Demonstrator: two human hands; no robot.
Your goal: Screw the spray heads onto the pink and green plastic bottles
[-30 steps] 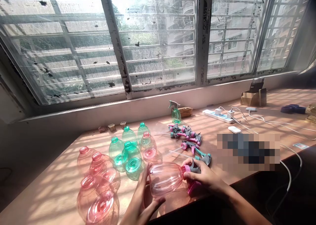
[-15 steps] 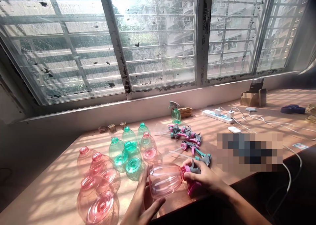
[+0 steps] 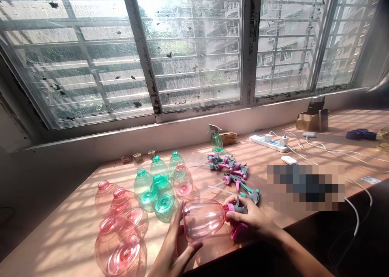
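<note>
I hold a clear pink plastic bottle (image 3: pixel 203 219) on its side just above the wooden table's (image 3: pixel 75 232) near edge. My left hand (image 3: pixel 174 250) cups its rounded base, fingers wrapped round it. My right hand (image 3: pixel 253 219) grips the pink and grey spray trigger head (image 3: pixel 236 216) sitting at the bottle's neck. Loose spray heads (image 3: pixel 232 171) in pink, grey and teal lie just beyond my right hand.
Several empty pink bottles (image 3: pixel 121 236) and green bottles (image 3: pixel 156 183) stand to the left. A finished green spray bottle (image 3: pixel 216 139) stands by the window sill. A power strip (image 3: pixel 269 142) with white cables, a cardboard box (image 3: pixel 312 119) and a blurred patch lie to the right.
The pink bottle has shifted very slightly between my hands; my left fingers have moved a little along its base. Everything else is as before.
</note>
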